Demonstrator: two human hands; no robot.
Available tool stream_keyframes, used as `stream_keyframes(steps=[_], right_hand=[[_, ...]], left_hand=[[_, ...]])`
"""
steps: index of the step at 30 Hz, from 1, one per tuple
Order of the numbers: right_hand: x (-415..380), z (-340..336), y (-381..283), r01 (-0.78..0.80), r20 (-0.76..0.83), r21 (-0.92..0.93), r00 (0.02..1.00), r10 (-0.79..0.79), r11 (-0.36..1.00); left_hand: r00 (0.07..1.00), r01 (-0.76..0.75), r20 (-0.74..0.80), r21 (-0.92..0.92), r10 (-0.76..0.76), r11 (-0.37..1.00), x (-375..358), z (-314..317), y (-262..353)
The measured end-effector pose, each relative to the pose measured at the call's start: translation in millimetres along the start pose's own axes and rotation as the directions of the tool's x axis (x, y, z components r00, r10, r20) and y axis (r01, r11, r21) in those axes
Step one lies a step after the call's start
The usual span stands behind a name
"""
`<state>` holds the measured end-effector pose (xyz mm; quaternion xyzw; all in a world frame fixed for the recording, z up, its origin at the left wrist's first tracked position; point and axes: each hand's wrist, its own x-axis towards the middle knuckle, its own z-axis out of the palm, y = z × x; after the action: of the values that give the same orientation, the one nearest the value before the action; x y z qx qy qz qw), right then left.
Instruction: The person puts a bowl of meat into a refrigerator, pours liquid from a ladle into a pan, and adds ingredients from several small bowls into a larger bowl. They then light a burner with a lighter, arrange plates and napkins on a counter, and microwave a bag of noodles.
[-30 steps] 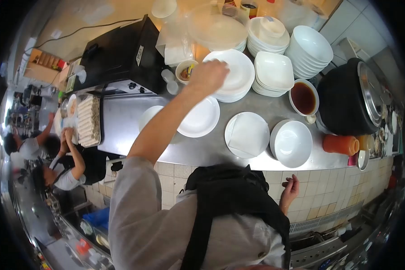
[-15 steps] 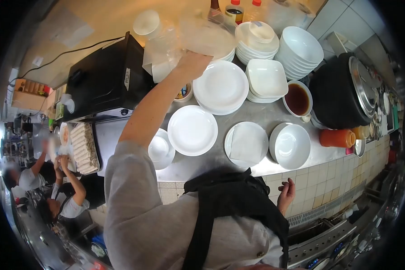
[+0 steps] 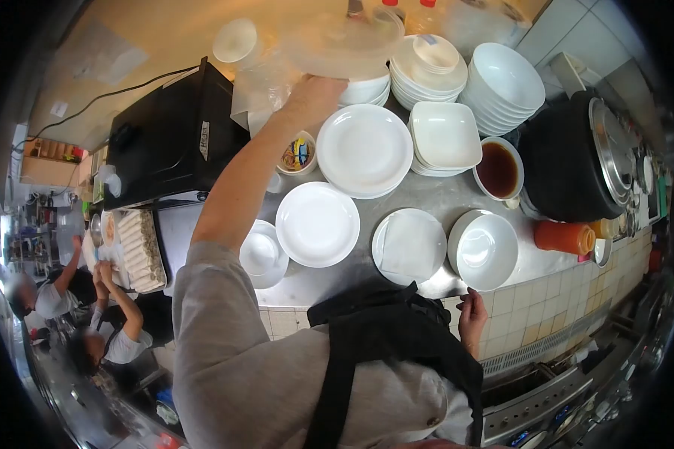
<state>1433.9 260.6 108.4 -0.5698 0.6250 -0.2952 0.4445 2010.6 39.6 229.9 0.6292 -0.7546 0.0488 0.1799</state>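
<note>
My left hand [image 3: 313,97] reaches over the back of the counter, its fingers closed on the near edge of a wide, see-through plastic lid [image 3: 348,41], which is smeared by motion. Below the lid stand stacked white bowls [image 3: 364,91], and in front of them a stack of round white plates [image 3: 365,150]. A small tub of colourful packets [image 3: 298,153] sits beside my forearm. My right hand [image 3: 472,318] hangs at the counter's front edge, fingers curled in, with nothing visible in it. Closest to it is a deep white bowl [image 3: 487,251].
On the counter are a white plate [image 3: 318,224], a napkin-covered plate [image 3: 408,247], square dishes [image 3: 445,135], a bowl of brown liquid [image 3: 496,170], an orange bottle [image 3: 562,237] and a black cooker [image 3: 569,157]. A black appliance [image 3: 165,142] stands left. Two people work beyond it.
The plastic lid has risen in my left hand, baring more of the bowls beneath. My right hand has moved slightly up toward the counter edge, its fingers curling closer together.
</note>
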Motion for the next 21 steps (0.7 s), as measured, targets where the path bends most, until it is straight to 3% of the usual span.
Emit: stream_keyframes(steps=[1, 3, 7, 9, 13, 15, 19, 20, 21], right_hand=[[2.9, 0.3, -2.5, 0.014, -0.005, -0.007, 1.000, -0.014, 1.000], [4.8, 1.6, -8.4, 0.025, 0.003, -0.023, 1.000, -0.025, 0.999], [7.0, 5.3, -6.8, 0.041, 0.036, -0.043, 0.999, -0.039, 0.998], [6.3, 9.7, -12.7, 0.045, 0.049, -0.063, 0.998, -0.042, 0.997], [4.1, 15.7, -20.8, 0.024, 0.008, -0.071, 1.000, -0.024, 0.997], [2.7, 18.2, -20.2, 0.011, -0.002, -0.058, 1.000, -0.012, 0.998], [-1.6, 18.3, -13.2, 0.021, 0.012, -0.053, 1.000, -0.020, 0.998], [-0.9, 17.7, -11.4, 0.032, 0.036, -0.063, 0.999, -0.030, 0.998], [-0.6, 17.3, -10.9, 0.031, 0.038, -0.063, 0.999, -0.029, 0.998]], left_hand=[[1.000, -0.001, 0.002, -0.001, 0.001, 1.000, 4.7, -3.4, 1.3], [0.972, 0.233, 0.047, -0.289, -0.229, 0.929, 18.7, -18.7, 10.1], [0.964, 0.257, 0.122, -0.215, -0.235, 0.942, 45.6, -29.2, 7.7], [0.928, 0.237, 0.341, -0.230, -0.150, 0.944, 54.2, -38.9, 7.1], [0.910, 0.129, 0.414, -0.219, -0.028, 0.967, 56.1, -25.0, -3.0], [0.831, 0.059, 0.555, -0.168, 0.045, 0.984, 60.2, -16.4, -7.9], [0.911, 0.159, 0.405, -0.176, -0.075, 0.972, 70.7, -25.0, -2.4], [0.887, 0.382, 0.411, -0.401, -0.210, 0.833, 71.2, -28.3, -0.3], [0.831, 0.551, 0.447, -0.586, -0.331, 0.594, 72.1, -33.2, 0.6]])
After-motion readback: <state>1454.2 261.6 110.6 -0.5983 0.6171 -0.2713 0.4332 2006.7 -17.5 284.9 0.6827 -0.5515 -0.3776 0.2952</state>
